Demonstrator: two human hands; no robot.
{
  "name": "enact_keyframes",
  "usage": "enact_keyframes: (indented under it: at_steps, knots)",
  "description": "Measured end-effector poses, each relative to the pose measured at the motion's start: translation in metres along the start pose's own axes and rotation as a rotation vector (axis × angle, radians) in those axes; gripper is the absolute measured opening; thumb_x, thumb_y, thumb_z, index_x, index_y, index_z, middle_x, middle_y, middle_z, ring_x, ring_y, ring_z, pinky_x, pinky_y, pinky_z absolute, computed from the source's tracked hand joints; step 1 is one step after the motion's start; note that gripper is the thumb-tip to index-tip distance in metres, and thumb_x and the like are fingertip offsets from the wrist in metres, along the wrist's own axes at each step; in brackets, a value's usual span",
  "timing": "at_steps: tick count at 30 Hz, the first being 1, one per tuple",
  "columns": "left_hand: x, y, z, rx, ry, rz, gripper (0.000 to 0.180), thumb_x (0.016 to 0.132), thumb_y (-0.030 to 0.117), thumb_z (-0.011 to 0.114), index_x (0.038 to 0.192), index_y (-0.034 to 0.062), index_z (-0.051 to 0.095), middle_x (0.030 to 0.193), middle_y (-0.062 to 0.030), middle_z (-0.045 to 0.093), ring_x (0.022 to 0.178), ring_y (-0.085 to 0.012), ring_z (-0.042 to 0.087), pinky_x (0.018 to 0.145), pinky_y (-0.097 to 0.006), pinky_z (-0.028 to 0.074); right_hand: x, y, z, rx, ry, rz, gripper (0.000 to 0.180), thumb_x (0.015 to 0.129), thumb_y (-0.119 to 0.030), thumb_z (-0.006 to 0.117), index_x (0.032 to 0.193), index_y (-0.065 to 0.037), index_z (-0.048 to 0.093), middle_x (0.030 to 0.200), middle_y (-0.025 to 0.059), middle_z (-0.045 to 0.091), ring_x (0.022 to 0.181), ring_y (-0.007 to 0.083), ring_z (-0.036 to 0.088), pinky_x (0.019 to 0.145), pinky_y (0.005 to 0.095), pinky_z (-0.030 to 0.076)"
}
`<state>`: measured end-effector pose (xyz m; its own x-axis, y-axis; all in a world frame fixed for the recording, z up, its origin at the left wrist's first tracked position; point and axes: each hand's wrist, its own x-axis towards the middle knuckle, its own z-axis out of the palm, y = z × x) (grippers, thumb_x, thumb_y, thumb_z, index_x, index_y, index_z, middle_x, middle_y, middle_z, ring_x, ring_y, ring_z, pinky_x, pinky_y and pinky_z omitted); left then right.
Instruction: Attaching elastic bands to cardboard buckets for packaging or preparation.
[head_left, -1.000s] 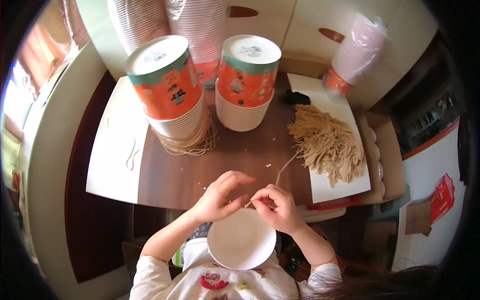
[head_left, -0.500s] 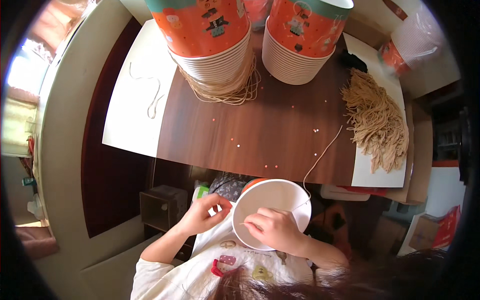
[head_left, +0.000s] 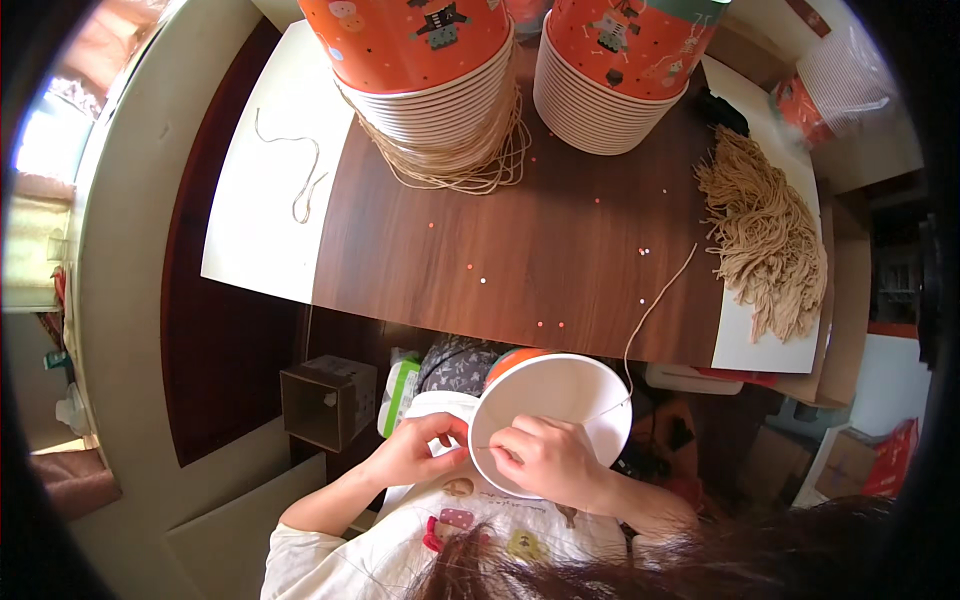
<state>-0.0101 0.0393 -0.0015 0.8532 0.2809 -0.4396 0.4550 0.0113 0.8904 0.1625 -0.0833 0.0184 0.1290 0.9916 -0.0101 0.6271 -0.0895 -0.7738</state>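
left hand: at the left rim of the white paper cup, grip pinched on the rim edge, held over the lap below the tabletop edge.
right hand: lies over the cup's lower rim, fingers inside the mouth, fingertips pinched on a thin tan string.
cup: tilted, open mouth toward the camera, orange outside showing at the top; sits just below the near edge of the tabletop, not on it.
string: runs from the cup's right rim up across the tabletop edge toward the bundle of tan strings; whether it joins the bundle, cannot tell.
edges: near tabletop edge close above the cup; white sheet overhangs the left side, another white sheet under the bundle at right.
open room: middle of the tabletop bare wood with small scattered orange dots; free space between the stacks and the near edge.
in the way: two stacks of cups, left stack with looped strings around its base, right stack, both at the far edge, well apart from the hands.
around: loose string on the left sheet; small cardboard box on the floor left of the lap; wrapped cup stack far right.
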Motion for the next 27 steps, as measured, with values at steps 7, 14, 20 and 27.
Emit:
enact_keyframes:
  at_steps: [7,14,20,27]
  knots:
    - [0.000,0.002,0.001,0.051,0.006,0.054,0.023,0.074,0.009,0.067,0.095,0.0026,0.061,0.084,-0.0051,0.063,0.073,-0.0132,0.058,0.061,-0.026,0.049,-0.001,0.002,0.004,0.002,0.014,-0.023,0.005,0.071,-0.012,0.063,0.069,-0.012,0.058,0.064,0.0022,0.053,0.059,0.0187,0.059,0.051,0.0303,0.047]
    - [-0.001,0.009,0.002,0.107,0.045,0.087,0.022,0.071,0.009,0.069,0.090,0.0026,0.060,0.082,-0.0067,0.063,0.073,-0.0161,0.060,0.065,-0.027,0.049,-0.001,0.002,0.006,0.031,-0.007,-0.019,0.005,0.072,-0.013,0.063,0.069,-0.012,0.059,0.064,0.0021,0.053,0.059,0.0190,0.059,0.052,0.0306,0.047]
    - [-0.001,0.011,0.003,0.125,0.067,0.101,0.021,0.071,0.009,0.070,0.088,0.0028,0.060,0.080,-0.0076,0.062,0.072,-0.0176,0.060,0.065,-0.028,0.049,0.000,0.003,0.006,0.045,0.004,-0.027,0.003,0.072,-0.013,0.063,0.071,-0.012,0.060,0.064,0.0026,0.054,0.059,0.0196,0.059,0.053,0.0309,0.047]
    - [-0.002,0.010,0.005,0.155,0.083,0.109,0.017,0.070,0.008,0.068,0.086,0.0033,0.061,0.078,-0.0081,0.062,0.071,-0.0200,0.062,0.065,-0.029,0.049,0.001,0.003,0.009,0.063,0.015,-0.026,0.004,0.072,-0.014,0.063,0.071,-0.011,0.060,0.065,0.0031,0.055,0.059,0.0205,0.059,0.052,0.0314,0.047]
